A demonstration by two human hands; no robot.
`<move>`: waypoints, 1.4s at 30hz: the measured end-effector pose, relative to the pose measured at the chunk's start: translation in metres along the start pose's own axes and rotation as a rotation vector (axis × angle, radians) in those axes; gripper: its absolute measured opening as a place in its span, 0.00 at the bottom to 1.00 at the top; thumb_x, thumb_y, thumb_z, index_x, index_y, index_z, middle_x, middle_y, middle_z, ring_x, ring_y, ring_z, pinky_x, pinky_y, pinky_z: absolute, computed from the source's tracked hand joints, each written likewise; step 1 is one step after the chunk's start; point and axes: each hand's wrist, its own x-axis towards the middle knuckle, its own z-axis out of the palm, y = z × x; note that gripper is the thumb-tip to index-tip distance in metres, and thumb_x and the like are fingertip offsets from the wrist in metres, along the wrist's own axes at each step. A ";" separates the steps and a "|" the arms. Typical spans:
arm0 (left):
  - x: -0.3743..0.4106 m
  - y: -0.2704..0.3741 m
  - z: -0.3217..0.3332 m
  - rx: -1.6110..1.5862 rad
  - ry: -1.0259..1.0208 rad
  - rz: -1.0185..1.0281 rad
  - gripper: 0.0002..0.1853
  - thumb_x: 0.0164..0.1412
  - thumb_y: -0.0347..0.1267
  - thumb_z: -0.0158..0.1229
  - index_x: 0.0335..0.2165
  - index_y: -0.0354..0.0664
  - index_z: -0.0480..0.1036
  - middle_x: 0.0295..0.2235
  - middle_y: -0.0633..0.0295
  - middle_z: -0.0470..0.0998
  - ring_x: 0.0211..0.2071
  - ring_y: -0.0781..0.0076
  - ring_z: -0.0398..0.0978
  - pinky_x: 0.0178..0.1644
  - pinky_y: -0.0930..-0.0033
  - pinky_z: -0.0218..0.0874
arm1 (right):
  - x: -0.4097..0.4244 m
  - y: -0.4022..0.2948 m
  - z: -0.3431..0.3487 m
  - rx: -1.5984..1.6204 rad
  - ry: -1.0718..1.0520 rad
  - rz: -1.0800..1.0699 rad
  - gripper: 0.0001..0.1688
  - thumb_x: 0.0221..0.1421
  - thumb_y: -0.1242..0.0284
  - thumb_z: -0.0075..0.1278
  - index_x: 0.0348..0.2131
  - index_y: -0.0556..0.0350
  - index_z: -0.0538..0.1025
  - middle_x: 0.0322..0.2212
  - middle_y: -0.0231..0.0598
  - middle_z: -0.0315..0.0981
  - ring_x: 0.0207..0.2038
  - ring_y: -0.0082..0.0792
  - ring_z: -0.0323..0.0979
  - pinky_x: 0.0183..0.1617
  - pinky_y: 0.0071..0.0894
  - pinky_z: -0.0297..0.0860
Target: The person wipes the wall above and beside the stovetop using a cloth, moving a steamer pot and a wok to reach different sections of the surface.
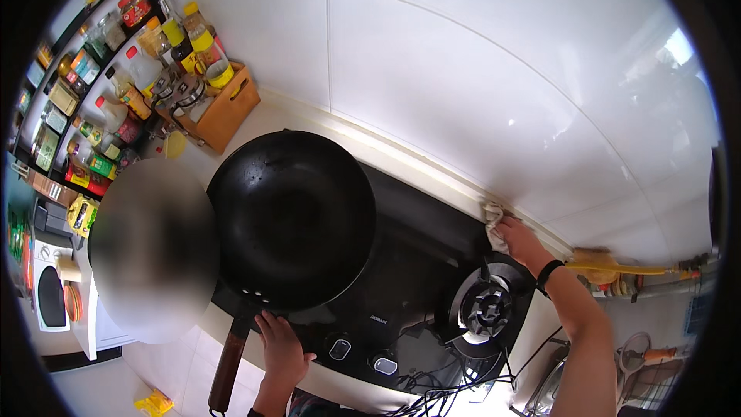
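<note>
My right hand [517, 238] presses a crumpled, light-coloured cloth [495, 227] on the back right edge of the black glass gas hob [405, 243], behind the right burner [487, 308]. My left hand [282, 347] rests with spread fingers on the hob's front edge, holding nothing. It is just right of the wooden handle [228, 365] of a large black wok [295, 220], which sits on the left side of the hob. A blurred round patch hides what lies left of the wok.
A wooden box [226, 113] of bottles stands at the back left, beside shelves of jars and bottles [87, 75]. Black cables [434, 397] hang at the hob's front right. A tiled wall [440, 87] rises behind. A wire rack [648, 382] is at the right.
</note>
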 end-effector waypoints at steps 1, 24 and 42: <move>-0.002 -0.001 0.001 -0.005 0.011 -0.004 0.59 0.41 0.46 0.70 0.56 0.13 0.47 0.59 0.20 0.42 0.62 0.23 0.40 0.60 0.39 0.51 | -0.010 0.008 0.001 -0.021 -0.037 0.066 0.19 0.43 0.82 0.50 0.40 0.53 0.72 0.41 0.46 0.69 0.47 0.52 0.67 0.48 0.42 0.67; 0.007 0.001 0.006 0.025 -0.074 -0.022 0.58 0.42 0.50 0.68 0.55 0.13 0.51 0.57 0.20 0.47 0.60 0.21 0.45 0.59 0.34 0.49 | 0.369 -0.232 -0.032 -0.339 0.698 -0.776 0.21 0.51 0.73 0.42 0.45 0.60 0.74 0.54 0.41 0.61 0.51 0.39 0.62 0.51 0.32 0.66; 0.005 -0.001 0.007 -0.038 -0.039 0.006 0.59 0.41 0.48 0.69 0.56 0.12 0.49 0.58 0.17 0.39 0.62 0.22 0.34 0.65 0.37 0.36 | 0.103 -0.055 -0.021 -0.311 0.270 -0.226 0.23 0.39 0.79 0.54 0.40 0.50 0.73 0.51 0.26 0.65 0.49 0.44 0.62 0.48 0.34 0.69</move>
